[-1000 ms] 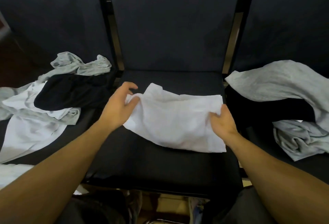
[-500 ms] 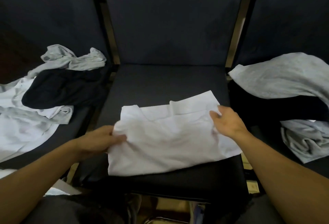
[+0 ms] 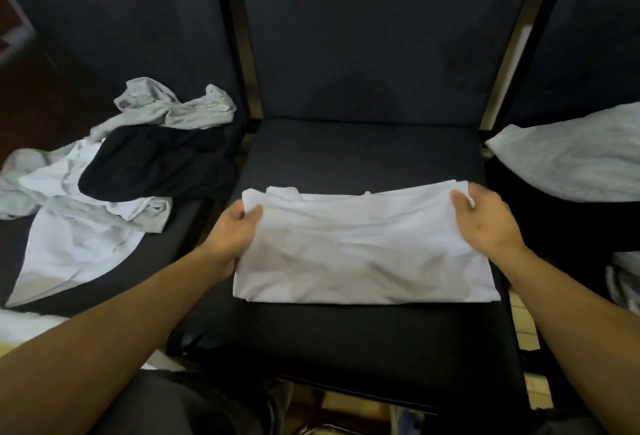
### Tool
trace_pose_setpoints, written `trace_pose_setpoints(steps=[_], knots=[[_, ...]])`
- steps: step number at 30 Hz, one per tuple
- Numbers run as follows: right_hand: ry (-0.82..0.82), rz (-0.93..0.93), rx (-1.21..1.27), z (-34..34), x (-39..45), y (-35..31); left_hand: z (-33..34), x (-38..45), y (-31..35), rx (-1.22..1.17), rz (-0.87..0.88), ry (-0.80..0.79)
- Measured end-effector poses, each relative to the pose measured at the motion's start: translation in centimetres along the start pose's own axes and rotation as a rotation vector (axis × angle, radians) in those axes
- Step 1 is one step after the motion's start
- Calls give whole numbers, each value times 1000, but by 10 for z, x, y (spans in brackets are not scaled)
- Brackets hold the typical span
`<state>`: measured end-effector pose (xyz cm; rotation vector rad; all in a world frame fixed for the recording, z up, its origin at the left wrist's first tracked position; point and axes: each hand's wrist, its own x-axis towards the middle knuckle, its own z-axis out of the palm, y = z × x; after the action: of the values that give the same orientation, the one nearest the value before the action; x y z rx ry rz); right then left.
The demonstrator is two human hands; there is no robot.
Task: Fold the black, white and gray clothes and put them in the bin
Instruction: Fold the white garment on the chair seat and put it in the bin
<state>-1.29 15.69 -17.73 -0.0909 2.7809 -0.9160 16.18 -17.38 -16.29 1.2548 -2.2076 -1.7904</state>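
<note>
We are working partway through the job, judging by what is lying around us. One white garment (image 3: 363, 247) is sitting half-folded on the middle chair seat (image 3: 346, 154), at about 6 o'clock from the seat's centre, with its near edge lying straight and flat. Our left hand (image 3: 233, 232) is pinching its far-left corner, thumb on top, and our right hand (image 3: 485, 223) is gripping its far-right corner, fingers curled over the edge. We are judging that another fold is needed before this piece is ready.

Plenty is waiting. At 9 o'clock a loose heap is spreading over the left seat: a gray garment (image 3: 180, 107) at the back, a black garment (image 3: 152, 164) draped over the middle, and a pale white piece (image 3: 69, 254) trailing toward us. At 3 o'clock a gray cloth (image 3: 571, 164) is hanging over the right seat, with more gray fabric (image 3: 623, 282) showing at the edge. We are seeing no bin, so we cannot tell whether anything is already in it.

The white garment is looking thin and soft, layered double, with faint creases across its middle and a slightly uneven far edge.
</note>
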Motion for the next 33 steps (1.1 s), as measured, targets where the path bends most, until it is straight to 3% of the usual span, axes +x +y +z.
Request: trace_pose_setpoints(steps=[3, 8, 14, 17, 20, 22, 25, 33], knots=[[107, 46, 212, -1, 8, -8, -1, 10, 5, 3, 98, 88], [20, 121, 6, 13, 2, 4, -4, 8, -2, 38, 32, 37], [165, 62, 103, 6, 1, 4, -9, 11, 3, 41, 121, 108], [198, -76, -8, -1, -4, 9, 1, 10, 7, 535, 148, 138], [162, -323, -208, 4, -13, 6, 33, -16, 16, 950, 473, 87], [32, -437, -333, 15, -18, 9, 63, -31, 8, 1057, 613, -48], [-159, -415, -555, 29, -21, 33, 98, -39, -25, 1250, 620, -165], [-77, -292, -597, 23, -25, 37, 97, -35, -42, 1353, 691, -158]])
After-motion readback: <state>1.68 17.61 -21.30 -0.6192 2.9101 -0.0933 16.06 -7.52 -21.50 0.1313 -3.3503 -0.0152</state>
